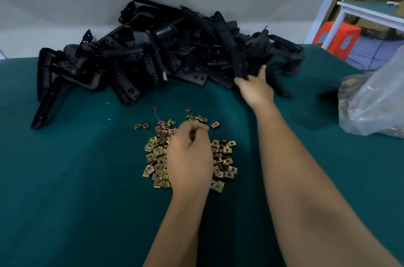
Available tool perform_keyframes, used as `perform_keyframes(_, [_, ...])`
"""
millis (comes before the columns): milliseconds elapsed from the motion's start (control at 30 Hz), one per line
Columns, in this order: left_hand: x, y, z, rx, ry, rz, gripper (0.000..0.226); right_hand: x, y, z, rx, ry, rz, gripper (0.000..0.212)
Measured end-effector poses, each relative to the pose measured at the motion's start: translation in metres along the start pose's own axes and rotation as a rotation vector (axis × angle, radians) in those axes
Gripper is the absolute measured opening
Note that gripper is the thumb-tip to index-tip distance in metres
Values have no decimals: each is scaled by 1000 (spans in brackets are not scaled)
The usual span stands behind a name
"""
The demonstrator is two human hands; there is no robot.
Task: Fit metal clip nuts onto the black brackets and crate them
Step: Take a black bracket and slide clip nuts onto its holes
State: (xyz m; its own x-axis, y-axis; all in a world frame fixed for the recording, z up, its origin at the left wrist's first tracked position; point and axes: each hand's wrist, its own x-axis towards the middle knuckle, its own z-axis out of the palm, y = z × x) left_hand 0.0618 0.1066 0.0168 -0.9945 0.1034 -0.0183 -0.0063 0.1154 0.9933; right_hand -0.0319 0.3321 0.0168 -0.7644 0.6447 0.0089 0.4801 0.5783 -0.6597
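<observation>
The bracket heap (166,48) is tangled, so I'd guess pulling one piece free from its near right edge could drag neighbours off the green bench (65,179) or snag the fingers. The right hand (254,86) reaches out on a nearly straight arm and grips a black bracket (239,63) at that edge. Nearer than the heap, the left hand (189,153) hovers knuckles-up over the pile of clip nuts (223,157), fingers curled tight; whether it pinches a nut I cannot tell
</observation>
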Motion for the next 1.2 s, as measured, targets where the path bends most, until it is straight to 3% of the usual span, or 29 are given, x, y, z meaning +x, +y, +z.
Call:
perform_keyframes(133, [1, -1, 1, -13, 3, -2, 26, -25, 8, 5, 152, -2, -116, 20])
perform_keyframes(267, [3, -3, 0, -75, -12, 8, 27, -53, 13, 10, 365, 162, -190, 21])
perform_keyframes(400, [3, -5, -3, -104, -39, 15, 27, -101, 4, 12, 697, 338, -141, 23])
perform_keyframes(500, [3, -2, -5, -167, -21, 14, 29, -136, -8, 18, 800, 416, -104, 18])
perform_keyframes(567, [3, 2, -8, -303, -19, 9, 29, -154, -16, 21, 710, 424, -113, 23])
perform_keyframes(700, [1, 8, -21, -515, -121, 5, 16, -181, -26, 29, 340, 448, -301, 53])
perform_keyframes(833, [0, 10, -42, -748, -237, 30, 50, -197, -32, 36, 20, 511, -458, 57])
perform_keyframes(933, [3, 9, -71, -953, -190, 23, 42, -198, -28, 33, -36, 567, -478, 58])
perform_keyframes(1067, [8, 5, -97, -653, -132, -24, 36, -194, -24, 26, -65, 621, -482, 67])
perform_keyframes(1200, [9, 2, -97, -407, -322, -32, 26, -195, -27, 25, 21, 691, -561, 73])
